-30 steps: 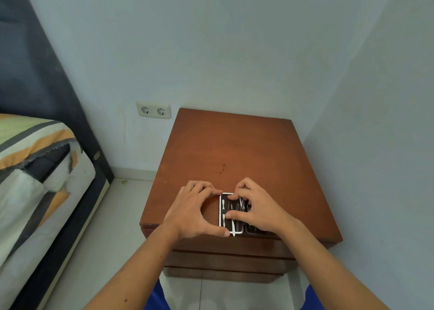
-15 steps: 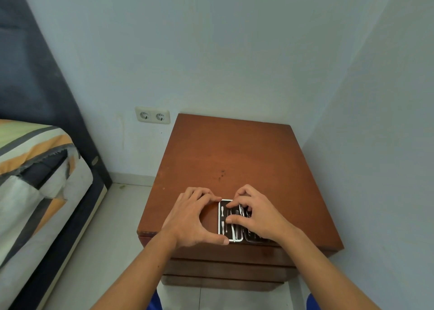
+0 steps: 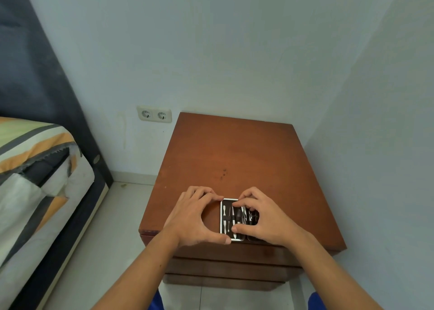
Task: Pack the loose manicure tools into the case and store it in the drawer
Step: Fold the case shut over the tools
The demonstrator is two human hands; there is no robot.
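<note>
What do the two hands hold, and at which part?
Both hold the open manicure case: left hand pinches its left edge, right hand grips its middle.

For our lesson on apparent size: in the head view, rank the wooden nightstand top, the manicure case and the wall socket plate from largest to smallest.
1. Nightstand top, by far the largest.
2. Manicure case and wall socket plate: these look alike; the hands partly cover the case, so I will not rank them.

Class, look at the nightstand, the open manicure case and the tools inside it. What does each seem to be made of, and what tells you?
Nightstand: likely wood or veneer, reddish-brown, matt sheen, small dark marks.
Manicure case: black lining with a pale, shiny rim, perhaps metal or plastic; unclear.
Tools: bright and silvery against the lining, probably polished metal.
</note>
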